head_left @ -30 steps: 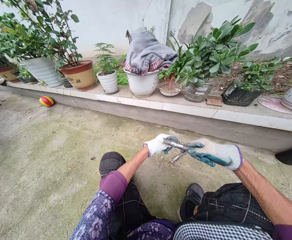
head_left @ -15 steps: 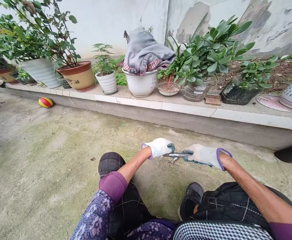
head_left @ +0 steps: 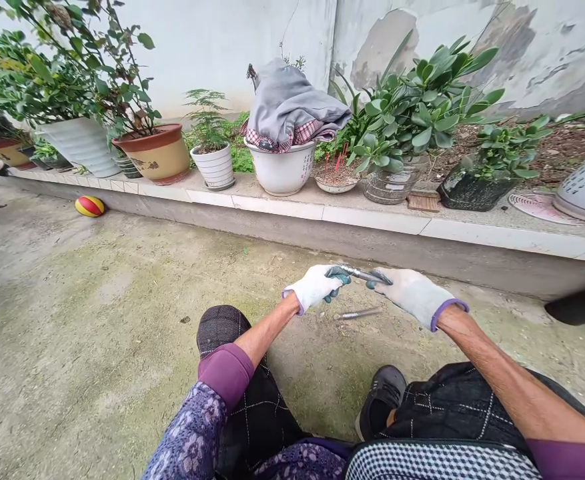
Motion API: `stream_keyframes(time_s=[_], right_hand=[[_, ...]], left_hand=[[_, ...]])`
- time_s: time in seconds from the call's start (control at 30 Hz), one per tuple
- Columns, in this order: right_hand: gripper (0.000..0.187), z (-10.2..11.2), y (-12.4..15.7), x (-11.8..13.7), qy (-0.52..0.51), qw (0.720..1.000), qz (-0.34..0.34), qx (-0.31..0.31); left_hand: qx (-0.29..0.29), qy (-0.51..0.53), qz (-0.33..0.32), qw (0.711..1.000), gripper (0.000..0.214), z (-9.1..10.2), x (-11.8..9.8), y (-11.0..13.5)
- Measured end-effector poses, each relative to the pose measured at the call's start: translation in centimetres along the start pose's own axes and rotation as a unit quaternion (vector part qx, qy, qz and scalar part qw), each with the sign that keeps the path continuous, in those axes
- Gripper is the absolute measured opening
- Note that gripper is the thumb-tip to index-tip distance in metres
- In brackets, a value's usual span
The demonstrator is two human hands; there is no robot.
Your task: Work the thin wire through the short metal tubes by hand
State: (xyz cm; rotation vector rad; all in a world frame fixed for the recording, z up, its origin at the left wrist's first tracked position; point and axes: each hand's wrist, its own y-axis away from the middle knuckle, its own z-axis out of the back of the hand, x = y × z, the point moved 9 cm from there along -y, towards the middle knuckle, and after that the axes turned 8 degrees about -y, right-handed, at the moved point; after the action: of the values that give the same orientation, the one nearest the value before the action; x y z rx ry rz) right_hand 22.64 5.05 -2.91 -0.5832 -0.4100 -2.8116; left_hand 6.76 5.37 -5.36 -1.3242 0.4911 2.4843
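Observation:
My left hand, in a white knit glove with dark green fingertips and a purple cuff, pinches the left end of a short grey rod. The rod has a shiny silver stretch near that end and slopes down to the right. At its right end, the thumb and fingers of my right hand, gloved the same way, are closed on it. Just beneath the hands is a second, similar grey rod, slightly blurred, by the concrete ground. Its exact kind I cannot make out.
Ahead runs a low tiled ledge bearing several potted plants. Grey cloth covers one white pot. A red and yellow ball rests at the ledge's foot, left. My shoe and a dark cylinder are to the right.
Both hands have risen slightly, and the rod between them has gone from nearly level to tilted, left end higher. The second rod now shows more fully below them.

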Motion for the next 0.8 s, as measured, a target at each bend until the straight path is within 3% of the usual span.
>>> stream_keyframes(time_s=[0.13, 0.2, 0.33, 0.4, 0.47, 0.53, 0.6, 0.63, 0.7, 0.8], right_hand=[[0.029, -0.8, 0.3, -0.2, 0.030, 0.998, 0.002, 0.050], [0.029, -0.3, 0.6, -0.3, 0.054, 0.997, -0.004, 0.046], [0.031, 3.6, 1.0, -0.4, 0.016, 0.999, -0.012, -0.050], [0.031, 5.3, 1.3, -0.9, -0.114, 0.990, -0.027, -0.074], [0.032, 5.7, 1.8, -1.3, -0.291, 0.954, -0.044, -0.055], [0.035, 5.3, 2.5, -0.9, -0.416, 0.909, -0.035, 0.004], [0.039, 4.4, 3.5, -0.3, -0.457, 0.886, -0.017, 0.078], [0.040, 3.7, 3.9, -0.3, -0.447, 0.887, -0.014, 0.113], [0.034, 2.4, 4.4, -0.8, -0.365, 0.918, -0.015, 0.152], [0.017, 1.3, 3.7, -2.7, -0.147, 0.980, -0.021, 0.136]], left_hand=[[-0.018, -0.128, -0.028, 0.991, 0.018, 0.7, -0.7, 0.4], [0.007, -0.078, -0.016, 0.997, 0.021, 0.1, -0.7, 0.7], [0.042, 0.101, -0.004, 0.994, 0.031, -1.0, -1.8, 0.2], [0.025, 0.151, -0.013, 0.988, 0.032, -0.5, -2.9, -0.7], [0.040, 0.158, -0.026, 0.986, 0.032, -0.2, -4.4, -1.7], [0.062, 0.128, -0.042, 0.989, 0.029, 0.4, -5.9, -2.6], [0.090, 0.073, -0.071, 0.991, 0.024, 0.9, -7.3, -3.4], [0.122, 0.044, -0.092, 0.987, 0.023, 0.6, -7.9, -3.6], [0.169, -0.021, -0.100, 0.980, 0.021, -0.2, -8.0, -4.1], [0.186, -0.088, -0.072, 0.976, 0.017, -1.9, -6.6, -4.9]])
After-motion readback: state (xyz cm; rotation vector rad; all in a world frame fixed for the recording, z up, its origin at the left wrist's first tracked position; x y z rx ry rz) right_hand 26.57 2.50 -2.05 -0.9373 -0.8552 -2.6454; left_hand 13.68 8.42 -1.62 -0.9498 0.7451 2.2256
